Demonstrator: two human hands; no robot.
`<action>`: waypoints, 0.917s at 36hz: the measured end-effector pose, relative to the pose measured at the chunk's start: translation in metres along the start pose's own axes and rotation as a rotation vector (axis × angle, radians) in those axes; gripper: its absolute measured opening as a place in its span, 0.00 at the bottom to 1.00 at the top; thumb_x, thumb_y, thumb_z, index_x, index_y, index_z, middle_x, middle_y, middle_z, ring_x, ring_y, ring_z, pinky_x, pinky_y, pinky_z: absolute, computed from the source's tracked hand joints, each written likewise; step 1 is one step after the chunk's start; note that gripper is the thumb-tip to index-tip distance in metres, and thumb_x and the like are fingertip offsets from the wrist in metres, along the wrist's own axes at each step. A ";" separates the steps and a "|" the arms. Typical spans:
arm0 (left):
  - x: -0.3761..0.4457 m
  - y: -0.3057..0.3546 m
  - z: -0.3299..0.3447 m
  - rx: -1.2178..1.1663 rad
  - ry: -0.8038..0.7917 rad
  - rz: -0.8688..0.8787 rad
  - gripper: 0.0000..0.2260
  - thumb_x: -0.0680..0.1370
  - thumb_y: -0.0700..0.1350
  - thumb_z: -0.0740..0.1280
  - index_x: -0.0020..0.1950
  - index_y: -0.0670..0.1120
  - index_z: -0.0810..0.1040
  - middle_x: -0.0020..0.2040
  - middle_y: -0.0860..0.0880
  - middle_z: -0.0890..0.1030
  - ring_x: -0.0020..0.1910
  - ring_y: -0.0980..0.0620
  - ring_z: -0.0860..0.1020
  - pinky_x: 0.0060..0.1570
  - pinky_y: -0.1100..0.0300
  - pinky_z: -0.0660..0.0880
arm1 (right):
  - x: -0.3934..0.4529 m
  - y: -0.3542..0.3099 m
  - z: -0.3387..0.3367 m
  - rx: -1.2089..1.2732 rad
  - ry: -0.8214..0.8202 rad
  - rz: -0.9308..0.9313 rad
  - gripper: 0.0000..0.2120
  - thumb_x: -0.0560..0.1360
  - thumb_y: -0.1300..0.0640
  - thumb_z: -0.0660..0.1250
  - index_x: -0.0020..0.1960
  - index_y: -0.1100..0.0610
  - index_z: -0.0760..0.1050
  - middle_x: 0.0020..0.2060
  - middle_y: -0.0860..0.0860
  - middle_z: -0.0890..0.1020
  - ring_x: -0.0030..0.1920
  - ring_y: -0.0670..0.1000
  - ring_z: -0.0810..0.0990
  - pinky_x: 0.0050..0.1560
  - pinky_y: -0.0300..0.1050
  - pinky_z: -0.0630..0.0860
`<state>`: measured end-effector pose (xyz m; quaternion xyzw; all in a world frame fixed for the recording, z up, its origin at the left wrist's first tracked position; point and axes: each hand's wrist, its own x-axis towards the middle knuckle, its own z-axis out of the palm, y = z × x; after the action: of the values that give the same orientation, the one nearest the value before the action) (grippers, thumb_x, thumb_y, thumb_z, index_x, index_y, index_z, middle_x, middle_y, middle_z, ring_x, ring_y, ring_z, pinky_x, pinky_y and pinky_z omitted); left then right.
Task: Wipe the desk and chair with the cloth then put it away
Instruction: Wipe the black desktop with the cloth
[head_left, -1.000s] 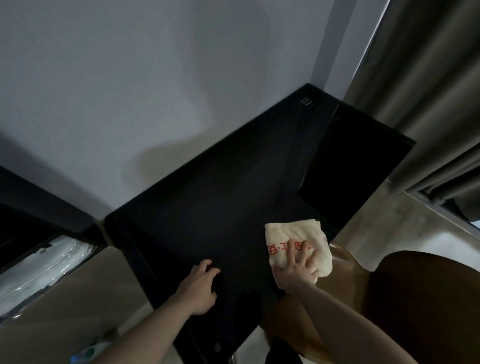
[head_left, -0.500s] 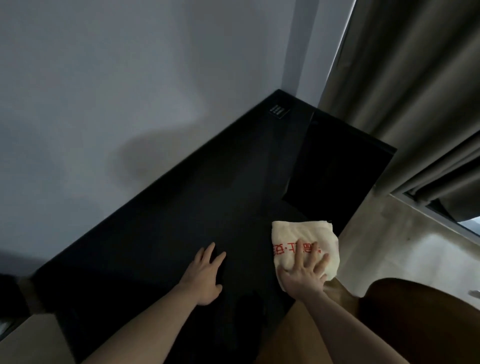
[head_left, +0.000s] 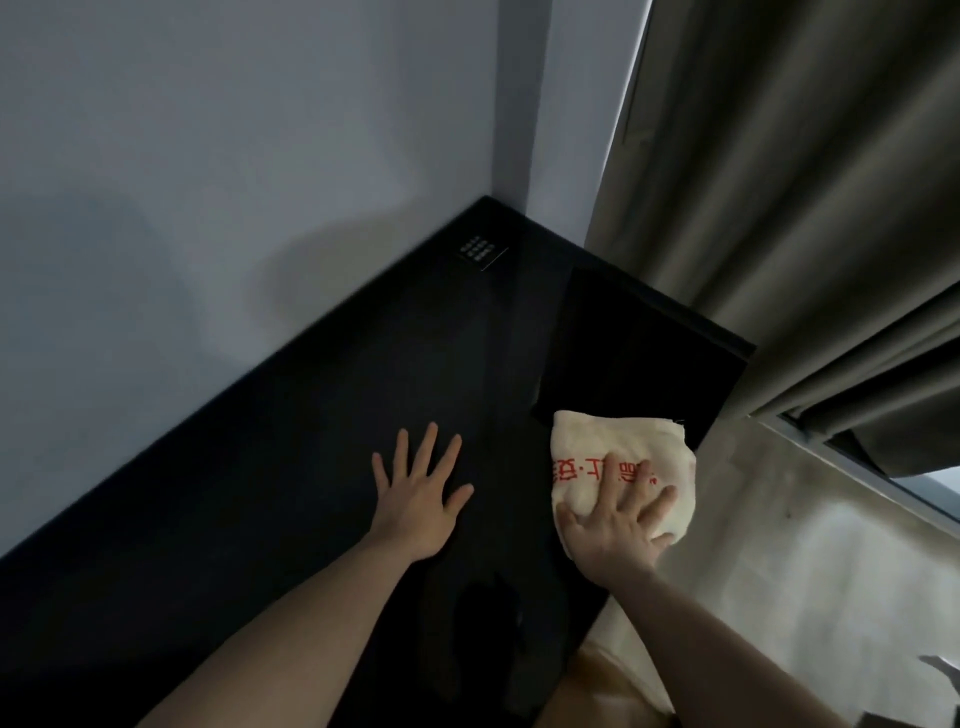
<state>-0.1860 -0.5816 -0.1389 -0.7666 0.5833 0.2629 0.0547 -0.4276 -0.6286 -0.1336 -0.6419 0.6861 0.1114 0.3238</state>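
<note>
two hands (head_left: 415, 499) lay flat, fingers spread; the cloth (head_left: 618, 467) sat under the right hand's (head_left: 615, 525) fingers, stretching past them on the desk (head_left: 322, 426).

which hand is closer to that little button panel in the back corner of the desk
The left hand, flat on the desk with its fingertips toward the button panel. The right hand presses the cloth at the near edge, farther to the right.

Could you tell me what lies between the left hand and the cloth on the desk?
Only bare black desk separates the left hand from the cloth, per the head view.
</note>
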 end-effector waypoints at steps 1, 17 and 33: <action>0.009 0.004 0.001 0.004 0.019 0.001 0.31 0.83 0.66 0.47 0.82 0.61 0.37 0.82 0.53 0.32 0.79 0.42 0.30 0.76 0.34 0.35 | 0.009 0.002 -0.006 -0.003 0.007 -0.006 0.44 0.78 0.30 0.49 0.75 0.44 0.22 0.74 0.52 0.22 0.73 0.67 0.22 0.72 0.77 0.44; 0.064 0.016 0.012 0.088 0.291 0.048 0.34 0.80 0.71 0.44 0.83 0.59 0.46 0.84 0.54 0.42 0.82 0.46 0.39 0.80 0.41 0.42 | 0.135 0.011 -0.083 -0.008 0.205 0.059 0.41 0.78 0.30 0.47 0.78 0.44 0.28 0.78 0.52 0.29 0.76 0.65 0.28 0.70 0.79 0.39; 0.067 0.012 0.017 0.046 0.334 0.078 0.33 0.80 0.69 0.48 0.83 0.59 0.52 0.84 0.55 0.46 0.83 0.47 0.41 0.81 0.42 0.44 | 0.200 0.017 -0.124 -0.072 0.428 0.126 0.37 0.77 0.31 0.46 0.81 0.44 0.41 0.81 0.54 0.42 0.79 0.65 0.38 0.69 0.81 0.45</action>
<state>-0.1908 -0.6371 -0.1821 -0.7748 0.6196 0.1203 -0.0356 -0.4749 -0.8584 -0.1608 -0.6179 0.7735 0.0173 0.1400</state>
